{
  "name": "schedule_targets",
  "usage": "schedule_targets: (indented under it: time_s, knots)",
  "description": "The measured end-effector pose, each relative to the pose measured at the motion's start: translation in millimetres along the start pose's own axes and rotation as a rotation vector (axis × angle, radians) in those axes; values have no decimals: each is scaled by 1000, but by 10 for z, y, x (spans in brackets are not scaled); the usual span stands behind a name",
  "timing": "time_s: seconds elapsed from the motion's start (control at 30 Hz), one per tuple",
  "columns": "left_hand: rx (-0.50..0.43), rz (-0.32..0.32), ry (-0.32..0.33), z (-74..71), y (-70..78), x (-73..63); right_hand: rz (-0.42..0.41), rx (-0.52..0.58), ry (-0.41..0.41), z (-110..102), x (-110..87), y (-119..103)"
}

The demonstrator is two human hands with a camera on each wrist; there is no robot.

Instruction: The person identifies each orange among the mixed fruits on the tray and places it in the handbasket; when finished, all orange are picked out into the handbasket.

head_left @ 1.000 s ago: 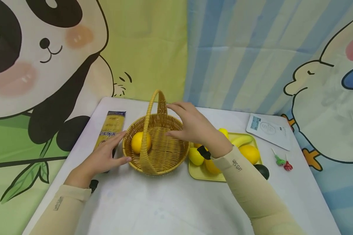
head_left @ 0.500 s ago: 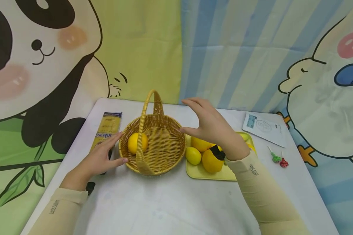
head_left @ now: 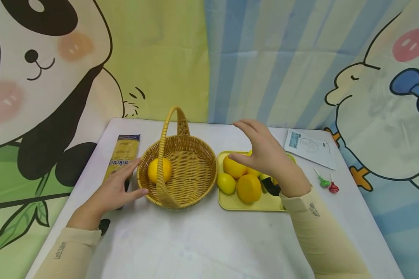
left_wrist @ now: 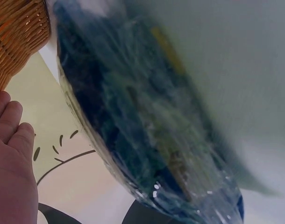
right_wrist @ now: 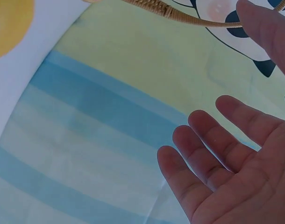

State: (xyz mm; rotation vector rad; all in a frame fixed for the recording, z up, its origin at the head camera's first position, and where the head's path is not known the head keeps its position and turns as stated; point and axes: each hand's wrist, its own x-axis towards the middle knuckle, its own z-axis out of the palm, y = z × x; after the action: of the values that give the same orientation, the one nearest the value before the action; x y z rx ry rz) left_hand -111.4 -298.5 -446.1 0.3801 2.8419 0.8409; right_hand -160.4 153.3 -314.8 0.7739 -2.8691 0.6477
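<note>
My left hand (head_left: 113, 190) is at the left rim of a round wicker basket (head_left: 192, 174) with a tall handle, its fingers extended along the side and the thumb at the front. An orange round fruit (head_left: 154, 170) lies inside, partly behind the handle. Over a yellow tray (head_left: 230, 206) right of the basket hovers my right hand (head_left: 265, 151), fingers spread and nothing in them. On the tray are a small yellow fruit (head_left: 226, 183), an orange-yellow fruit (head_left: 249, 188) and several others, some hidden by the hand. The right wrist view shows the same hand (right_wrist: 240, 163) with its palm bare.
Left of the basket, partly under my left hand, lies a yellow pasta pack (head_left: 123, 155); its plastic wrapping (left_wrist: 147, 116) fills the left wrist view. At the back right is a flat white packet (head_left: 309, 145), with green (head_left: 323, 182) and red (head_left: 333, 188) lollipops in front.
My right hand has moved right, from over the basket's right side to above the tray. The left hand stays at the rim. The whole head view has shifted slightly.
</note>
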Motion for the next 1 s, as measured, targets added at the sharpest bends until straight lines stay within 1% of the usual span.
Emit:
schedule_targets:
  time_s: [0.33,0.6,0.9,1.0]
  knots:
    - [-10,-2,2,-2,-35,1,113,18,-52,100,-176,125]
    - [-23,2,0,2,-22,19,184,11,-92,215,-316,260]
    - [-34,8,6,13,-37,18,180,6,-109,430,-480,374]
    - [-36,13,12,19,-39,21,195,2,-125,485,-529,383]
